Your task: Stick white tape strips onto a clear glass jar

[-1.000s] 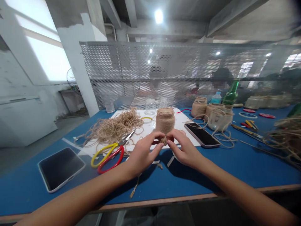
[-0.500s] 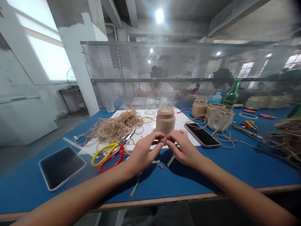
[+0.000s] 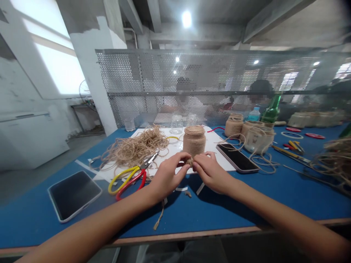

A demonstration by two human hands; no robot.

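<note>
Between the fingertips of my left hand (image 3: 171,171) and my right hand (image 3: 211,170) is a small coil of brown twine (image 3: 190,161), pinched from both sides. Fingers hide part of it. Just behind stands a twine-wrapped jar (image 3: 194,140), upright on white paper. A loose heap of twine (image 3: 137,146) lies to the left. Scissors (image 3: 141,168) with one yellow and one red handle rest open beside my left hand. Under my hands, a scrap of twine (image 3: 188,194) and white paper strips (image 3: 200,188) lie on the blue table.
A dark tablet-like device (image 3: 74,195) lies at left, a phone (image 3: 237,157) at right. Wrapped jars (image 3: 234,125), a glass jar (image 3: 257,140) and a green bottle (image 3: 271,109) stand back right. A perforated metal screen (image 3: 156,84) closes the far side; people sit behind it.
My hands stay at the same spot with the small twine coil. The right fingers have shifted slightly around it. The whole view has moved a little.
</note>
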